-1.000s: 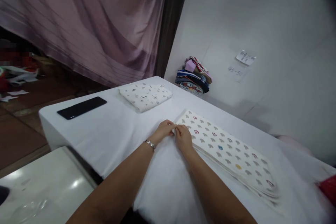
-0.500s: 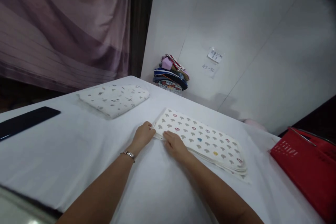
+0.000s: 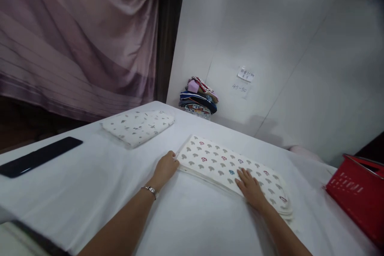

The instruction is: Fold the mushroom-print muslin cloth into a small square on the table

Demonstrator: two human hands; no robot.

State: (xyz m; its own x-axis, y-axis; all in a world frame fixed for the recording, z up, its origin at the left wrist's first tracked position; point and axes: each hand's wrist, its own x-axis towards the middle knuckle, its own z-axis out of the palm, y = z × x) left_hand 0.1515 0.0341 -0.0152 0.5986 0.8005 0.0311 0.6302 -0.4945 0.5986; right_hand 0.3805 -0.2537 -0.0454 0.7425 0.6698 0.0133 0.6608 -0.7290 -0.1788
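Observation:
A folded white cloth (image 3: 210,160) printed with grey, red, blue and yellow mushroom shapes lies in layers on the white-covered table. At its left corner my left hand (image 3: 166,168), with a silver band on the wrist, is closed, fingers pinching the edge. My right hand (image 3: 250,188) lies flat on top toward the cloth's right half, fingers stretched out. Farther back on the left rests a second folded cloth (image 3: 139,128), white with small grey and dark prints; neither hand touches it.
A black phone-like slab (image 3: 39,156) lies near the table's left edge. At the right stands a red bag (image 3: 357,196) with handles. A stack of folded fabrics (image 3: 198,98) is beyond the far edge, by the wall with paper signs (image 3: 245,74). A pink curtain (image 3: 81,40) hangs at left.
My hands were together at the cloth's left corner. The right hand has moved rightward along the cloth and now lies flat; the left stays at the corner. The view has turned right, bringing in the red bag.

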